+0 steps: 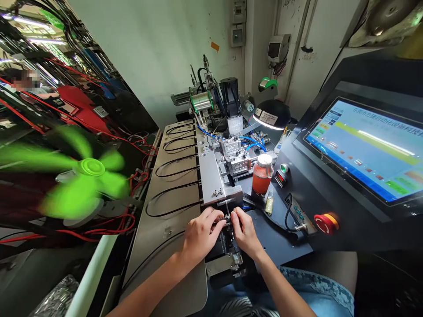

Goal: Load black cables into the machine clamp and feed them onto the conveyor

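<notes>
A: State the finger positions and the part location.

B: Left hand (200, 233): thumb and forefinger nearly together. Right hand (245, 233): thumb and fingers bent, narrow spacing. Both sets of fingertips are at a small silver metal fitting (227, 218), at the near end of the long silver metal rail (209, 176). Whether either hand grips it cannot be told.

A: List possible faults and causes.

B: Slip: the fitting is small, so uneven fingertip pressure could shift it. Pinch: fingers are close to the mechanism; unexpected movement could trap them. Snag: a thin black cable strand (158, 249) runs to the left hand and forearm; an arm shift could drag it. Spill: a sideways knock could tip the orange-red jar with a silver lid (261, 176).

A: State the visible quantities.

B: Black cable loops (146, 207) on the beige metal plate (155, 240): four. Separate strand: one. Wire spools: two, one silver with green edging (202, 101), one with a green flange (267, 83). Jar: one. Red round push-button (325, 223): one. Lit touchscreen (370, 145): one. Bright green fan (91, 167): one.
</notes>
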